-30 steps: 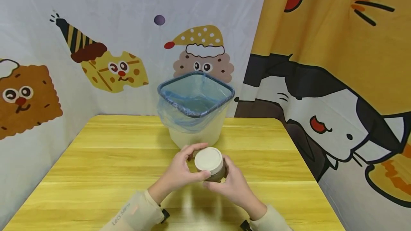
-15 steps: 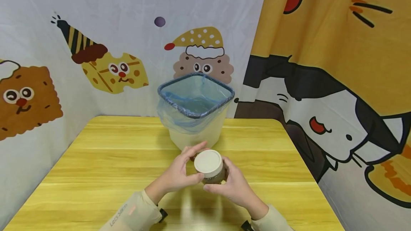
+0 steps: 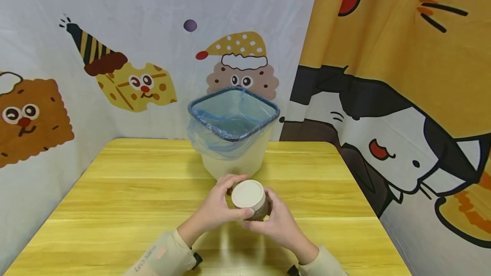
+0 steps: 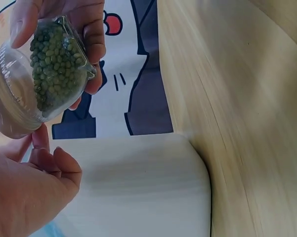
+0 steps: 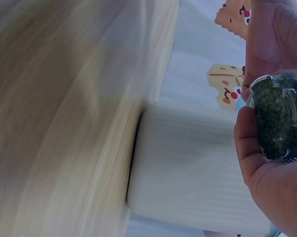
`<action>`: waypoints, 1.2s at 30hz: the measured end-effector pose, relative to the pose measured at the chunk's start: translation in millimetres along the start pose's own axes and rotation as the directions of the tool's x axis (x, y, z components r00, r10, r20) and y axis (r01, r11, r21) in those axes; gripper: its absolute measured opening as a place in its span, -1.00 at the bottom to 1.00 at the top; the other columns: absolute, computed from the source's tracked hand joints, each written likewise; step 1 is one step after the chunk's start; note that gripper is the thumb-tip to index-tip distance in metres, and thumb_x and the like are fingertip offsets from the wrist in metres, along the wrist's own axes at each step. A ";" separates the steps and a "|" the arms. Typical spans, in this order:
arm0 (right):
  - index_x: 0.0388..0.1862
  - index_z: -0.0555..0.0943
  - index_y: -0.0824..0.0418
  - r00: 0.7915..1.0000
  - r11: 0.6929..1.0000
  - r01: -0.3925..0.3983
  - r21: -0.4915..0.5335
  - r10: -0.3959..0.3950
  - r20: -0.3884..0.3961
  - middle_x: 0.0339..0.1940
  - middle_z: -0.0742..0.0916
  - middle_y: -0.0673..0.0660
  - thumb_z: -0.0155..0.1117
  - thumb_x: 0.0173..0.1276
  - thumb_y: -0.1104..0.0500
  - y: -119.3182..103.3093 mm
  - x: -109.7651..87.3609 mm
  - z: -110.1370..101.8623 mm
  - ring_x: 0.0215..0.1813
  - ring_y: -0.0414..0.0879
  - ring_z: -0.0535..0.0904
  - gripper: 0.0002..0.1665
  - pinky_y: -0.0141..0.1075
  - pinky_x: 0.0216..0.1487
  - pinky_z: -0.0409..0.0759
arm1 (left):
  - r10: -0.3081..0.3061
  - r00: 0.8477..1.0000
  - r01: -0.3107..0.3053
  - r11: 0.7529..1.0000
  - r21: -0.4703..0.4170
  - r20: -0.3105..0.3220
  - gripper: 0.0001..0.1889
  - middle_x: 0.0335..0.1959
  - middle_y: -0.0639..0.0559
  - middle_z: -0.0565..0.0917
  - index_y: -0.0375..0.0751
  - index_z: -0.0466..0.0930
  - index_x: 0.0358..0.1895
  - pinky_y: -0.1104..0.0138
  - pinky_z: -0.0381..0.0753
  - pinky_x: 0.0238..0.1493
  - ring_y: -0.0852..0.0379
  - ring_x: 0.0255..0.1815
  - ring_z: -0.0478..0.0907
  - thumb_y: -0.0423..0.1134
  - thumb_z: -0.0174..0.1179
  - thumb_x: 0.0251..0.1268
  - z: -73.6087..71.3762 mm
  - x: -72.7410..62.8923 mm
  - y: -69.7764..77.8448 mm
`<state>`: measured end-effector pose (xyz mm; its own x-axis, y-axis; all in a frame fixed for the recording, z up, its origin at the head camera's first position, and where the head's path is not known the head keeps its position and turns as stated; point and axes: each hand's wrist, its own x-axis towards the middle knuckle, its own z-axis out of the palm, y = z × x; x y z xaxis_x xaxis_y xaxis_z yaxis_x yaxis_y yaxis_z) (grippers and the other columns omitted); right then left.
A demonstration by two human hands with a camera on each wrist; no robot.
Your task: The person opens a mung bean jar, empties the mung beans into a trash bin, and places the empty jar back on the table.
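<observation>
Clear round jar [image 4: 44, 79] of green beans [image 4: 57, 61] held on near side of white blue-lined bin [image 3: 232, 165], white lid [image 3: 248, 194] gripped by left hand [image 3: 219, 204], body [image 5: 274, 118] by right hand [image 3: 279, 220]; probably stiff, slippery, best held round body

The bin [image 3: 232, 165] blocks the way just beyond the jar [image 3: 249, 198] (there's room either side, over the table [image 3: 126, 195]).
</observation>
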<state>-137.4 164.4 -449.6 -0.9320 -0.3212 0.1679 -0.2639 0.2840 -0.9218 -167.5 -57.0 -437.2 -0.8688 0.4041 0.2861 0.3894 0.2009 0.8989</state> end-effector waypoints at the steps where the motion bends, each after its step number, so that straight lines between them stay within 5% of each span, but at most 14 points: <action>1: 0.56 0.37 0.15 1.000 1.000 0.002 0.000 -0.002 0.004 0.37 0.68 0.04 0.72 0.18 0.07 -0.1 0.0 -0.1 0.28 -0.08 0.66 0.04 -0.33 0.24 0.72 | -0.002 1.000 0.002 1.000 0.001 0.002 -0.19 0.29 0.13 0.61 0.08 0.54 0.49 0.32 0.49 0.12 0.15 0.18 0.41 -0.07 0.64 0.10 -0.1 0.2 0.1; 7: 0.56 0.38 0.18 1.000 1.000 0.012 -0.009 -0.012 0.001 0.35 0.69 0.08 0.73 0.17 0.09 1.7 -0.2 -0.5 0.26 -0.10 0.67 0.04 -0.34 0.23 0.72 | 0.013 1.000 -0.013 1.000 0.010 0.022 -0.19 0.29 0.11 0.61 0.06 0.53 0.50 0.31 0.51 0.13 0.17 0.18 0.42 -0.06 0.63 0.12 -1.9 0.2 0.0; 11: 0.57 0.36 0.21 1.000 1.000 0.021 -0.017 -0.021 0.015 0.34 0.70 0.16 0.72 0.19 0.08 2.8 -0.5 -2.8 0.23 -0.11 0.68 0.05 -0.35 0.19 0.73 | 0.085 0.995 -0.087 0.996 0.030 0.052 -0.15 0.35 0.03 0.60 -0.04 0.44 0.57 0.30 0.53 0.17 0.17 0.15 0.45 -0.07 0.58 0.19 -7.0 -0.5 0.2; 16: 0.58 0.34 0.26 0.999 0.998 0.027 -0.050 -0.025 0.043 0.34 0.70 0.21 0.72 0.18 0.07 5.0 -0.5 -7.3 0.24 -0.10 0.68 0.08 -0.35 0.20 0.73 | 0.204 0.972 -0.216 0.971 0.100 0.119 -0.19 0.41 -0.03 0.60 -0.12 0.37 0.61 0.24 0.65 0.25 0.12 0.20 0.56 -0.12 0.47 0.32 -19.1 -0.4 4.8; 20: 0.57 0.35 0.27 0.999 0.996 0.024 -0.083 -0.020 0.043 0.33 0.70 0.20 0.74 0.16 0.05 6.3 -0.9 -9.3 0.23 -0.11 0.68 0.10 -0.35 0.21 0.72 | 0.226 0.954 -0.259 0.952 0.161 0.198 -0.22 0.44 -0.05 0.62 -0.19 0.38 0.60 0.13 0.71 0.29 0.11 0.24 0.61 -0.17 0.42 0.32 -26.4 1.6 12.1; 25: 0.58 0.34 0.27 0.999 0.992 0.031 -0.119 -0.028 0.022 0.34 0.69 0.19 0.75 0.15 0.04 7.6 -2.1 -8.7 0.25 -0.04 0.68 0.11 -0.34 0.20 0.73 | 0.173 0.961 -0.224 0.944 0.241 0.218 -0.20 0.37 -0.07 0.66 -0.27 0.40 0.57 0.19 0.74 0.22 0.15 0.12 0.64 -0.15 0.47 0.28 -25.4 3.9 16.0; 32: 0.55 0.38 0.21 0.999 0.977 0.009 -0.215 -0.020 -0.049 0.32 0.71 0.05 0.78 0.09 0.01 9.8 -3.5 -3.9 0.23 -0.05 0.70 0.12 -0.30 0.19 0.74 | 0.006 0.992 -0.056 0.911 0.408 0.122 -0.11 0.19 0.07 0.64 -0.18 0.44 0.51 0.26 0.73 0.07 0.20 0.08 0.62 0.27 0.46 0.26 -10.4 4.7 16.4; 36: 0.55 0.37 0.25 0.998 0.975 0.021 -0.221 -0.032 -0.047 0.30 0.72 0.10 0.77 0.11 0.03 10.3 -4.3 -5.1 0.22 -0.04 0.70 0.11 -0.29 0.18 0.75 | 0.004 0.987 -0.074 0.902 0.425 0.163 -0.06 0.34 -0.03 0.61 -0.22 0.38 0.56 0.13 0.74 0.19 0.09 0.24 0.63 0.30 0.44 0.28 -10.1 3.9 17.4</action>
<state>-137.4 173.4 -458.0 -0.9338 -0.2872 0.2135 -0.3316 0.4701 -0.8180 -167.3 -61.0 -417.0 -0.8060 0.5448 0.2315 0.5452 0.5309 0.6487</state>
